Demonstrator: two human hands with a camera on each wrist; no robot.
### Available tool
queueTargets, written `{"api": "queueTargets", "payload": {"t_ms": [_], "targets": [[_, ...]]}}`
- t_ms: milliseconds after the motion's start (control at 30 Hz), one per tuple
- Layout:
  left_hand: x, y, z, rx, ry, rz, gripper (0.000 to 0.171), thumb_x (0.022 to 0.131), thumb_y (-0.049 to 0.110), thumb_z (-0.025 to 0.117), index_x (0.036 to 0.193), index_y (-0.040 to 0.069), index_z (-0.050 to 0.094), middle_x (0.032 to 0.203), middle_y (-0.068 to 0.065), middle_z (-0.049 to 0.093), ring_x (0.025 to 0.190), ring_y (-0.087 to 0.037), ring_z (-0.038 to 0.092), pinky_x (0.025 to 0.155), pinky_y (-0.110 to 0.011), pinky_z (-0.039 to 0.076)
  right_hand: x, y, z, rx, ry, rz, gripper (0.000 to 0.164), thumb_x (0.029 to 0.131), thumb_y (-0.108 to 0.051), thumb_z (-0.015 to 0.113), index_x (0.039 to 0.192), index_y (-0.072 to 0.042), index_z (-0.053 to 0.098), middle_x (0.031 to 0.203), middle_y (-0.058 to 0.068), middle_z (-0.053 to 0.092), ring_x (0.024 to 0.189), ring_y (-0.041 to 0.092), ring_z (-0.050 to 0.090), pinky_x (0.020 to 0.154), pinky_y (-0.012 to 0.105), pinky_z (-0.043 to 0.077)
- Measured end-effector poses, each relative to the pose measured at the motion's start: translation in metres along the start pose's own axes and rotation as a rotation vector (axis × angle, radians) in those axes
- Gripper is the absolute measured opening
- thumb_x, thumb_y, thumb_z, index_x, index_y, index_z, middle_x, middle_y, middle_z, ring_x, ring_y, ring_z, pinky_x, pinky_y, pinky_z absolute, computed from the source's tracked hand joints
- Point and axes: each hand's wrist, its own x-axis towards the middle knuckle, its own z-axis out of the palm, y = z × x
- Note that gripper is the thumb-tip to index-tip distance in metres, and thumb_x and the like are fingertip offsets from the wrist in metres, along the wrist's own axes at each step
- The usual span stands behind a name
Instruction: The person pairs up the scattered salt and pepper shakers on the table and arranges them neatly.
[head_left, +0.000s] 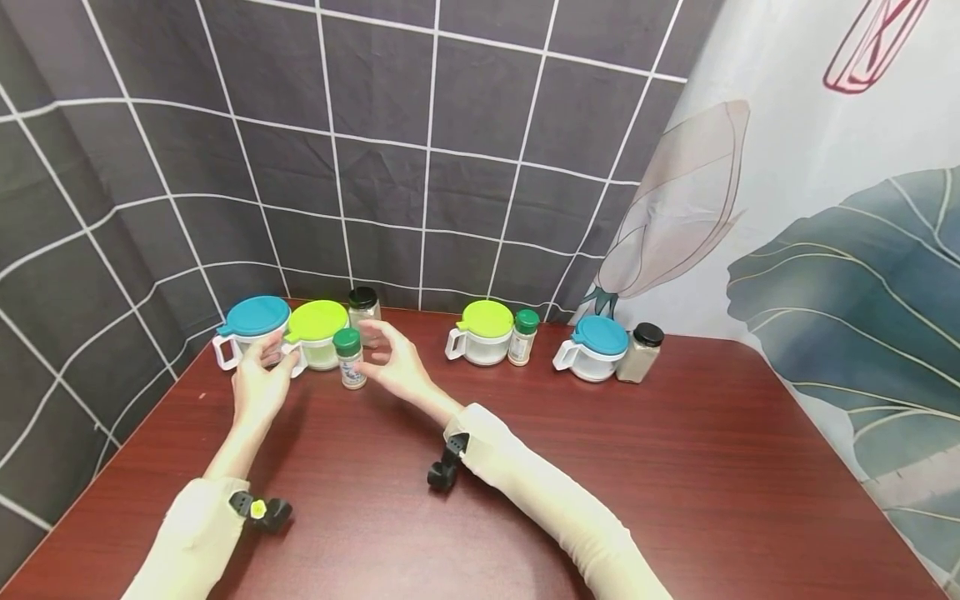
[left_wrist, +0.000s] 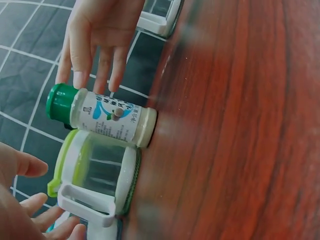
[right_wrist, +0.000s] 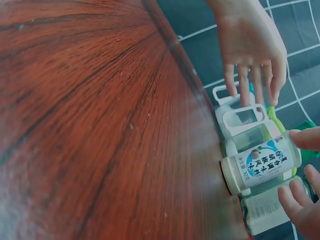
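Observation:
In the head view my left hand (head_left: 262, 379) is in front of the blue-lidded jar (head_left: 257, 319) and the lime-lidded jar (head_left: 318, 325), close to their white handles; contact is unclear. Loosely spread, its fingers (left_wrist: 47, 217) appear beside the lime jar's handle (left_wrist: 86, 202) in the left wrist view. My right hand (head_left: 401, 367) reaches around a small green-capped seasoning bottle (head_left: 351, 360), its thumb near the bottle and its fingers apart. Upright in front of the lime jar stands this labelled bottle (right_wrist: 262, 162). Behind it is a black-capped shaker (head_left: 365, 312), partly hidden by my right hand.
To the right along the table's back edge stand another lime-lidded jar (head_left: 483, 333), a green-capped bottle (head_left: 522, 337), a blue-lidded jar (head_left: 596, 350) and a black-capped shaker (head_left: 641, 354). A dark gridded curtain (head_left: 382, 183) hangs behind the red-brown table (head_left: 480, 517).

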Motion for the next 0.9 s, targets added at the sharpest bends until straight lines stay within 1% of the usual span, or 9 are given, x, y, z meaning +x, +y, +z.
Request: {"api": "queueTargets", "payload": {"t_ms": [100,167,400,567,633,700,800,833,900], "targets": [[0.003,-0.003,0.002,0.005,-0.016,-0.02,0.049,0.093,0.014,0.056,0.139,0.001,0.047,0.139,-0.022,0.052,0.126,-0.036,0.052,0.102,-0.044,0.04,-0.002,-0.01,-0.001,0.018,-0.033,0.014,0.058,0.079,0.009,0.07,0.132,0.008,0.046,0.125,0.03,0.058,0.116,0.043,0.057,0.096,0.05,0.049],[0.005,-0.004,0.003,0.006,-0.024,-0.029,0.049,0.092,0.013,0.057,0.139,0.0,0.047,0.138,-0.023,0.052,0.126,-0.036,0.052,0.102,-0.044,0.041,-0.001,-0.008,0.0,0.021,-0.047,0.035,0.059,0.079,0.009,0.069,0.133,0.006,0.046,0.126,0.029,0.058,0.116,0.041,0.058,0.097,0.05,0.048],[0.009,-0.008,0.006,-0.004,-0.047,-0.056,0.05,0.092,0.01,0.057,0.139,-0.003,0.045,0.137,-0.029,0.05,0.125,-0.041,0.051,0.104,-0.049,0.042,0.007,0.021,0.009,-0.02,-0.02,0.074,0.06,0.079,0.004,0.073,0.134,-0.005,0.049,0.126,0.018,0.062,0.114,0.029,0.062,0.092,0.029,0.053],[0.011,-0.007,0.007,-0.003,-0.06,-0.069,0.05,0.092,0.01,0.056,0.139,-0.004,0.045,0.137,-0.03,0.05,0.125,-0.041,0.051,0.102,-0.048,0.043,0.009,0.026,0.013,-0.028,-0.014,0.068,0.06,0.079,0.003,0.073,0.133,-0.005,0.049,0.125,0.018,0.062,0.112,0.029,0.063,0.09,0.026,0.053],[0.011,-0.006,0.007,0.006,-0.064,-0.066,0.049,0.093,0.011,0.056,0.138,-0.004,0.045,0.136,-0.03,0.051,0.124,-0.041,0.052,0.097,-0.041,0.046,0.01,0.025,0.014,-0.034,-0.015,0.074,0.06,0.079,0.002,0.074,0.133,-0.005,0.049,0.124,0.018,0.062,0.112,0.029,0.063,0.09,0.026,0.053],[0.012,-0.005,0.006,0.021,-0.062,-0.057,0.048,0.093,0.012,0.056,0.138,-0.003,0.047,0.134,-0.029,0.052,0.122,-0.04,0.054,0.087,-0.027,0.048,0.01,0.024,0.015,-0.038,-0.017,0.083,0.06,0.079,0.002,0.074,0.134,-0.005,0.049,0.124,0.018,0.062,0.112,0.029,0.063,0.09,0.026,0.053],[0.013,-0.004,0.005,0.032,-0.049,-0.043,0.045,0.094,0.012,0.056,0.135,-0.003,0.05,0.13,-0.028,0.056,0.118,-0.039,0.057,0.07,-0.008,0.039,0.012,0.023,0.016,-0.035,-0.02,0.093,0.059,0.079,0.002,0.073,0.133,-0.004,0.05,0.123,0.018,0.063,0.112,0.03,0.063,0.092,0.029,0.053],[0.013,-0.004,0.005,0.035,-0.046,-0.039,0.044,0.094,0.013,0.056,0.134,-0.003,0.051,0.129,-0.028,0.057,0.117,-0.039,0.058,0.065,-0.004,0.035,0.013,0.022,0.016,-0.029,-0.019,0.096,0.059,0.079,0.003,0.073,0.133,-0.004,0.05,0.123,0.019,0.063,0.112,0.03,0.063,0.092,0.03,0.053],[0.014,-0.004,0.004,0.035,-0.041,-0.032,0.042,0.094,0.013,0.057,0.133,-0.004,0.053,0.127,-0.028,0.059,0.115,-0.039,0.059,0.061,0.0,0.033,0.013,0.016,0.015,-0.021,-0.025,0.106,0.059,0.079,0.005,0.072,0.133,-0.001,0.05,0.123,0.021,0.062,0.113,0.034,0.062,0.095,0.035,0.052]]}}
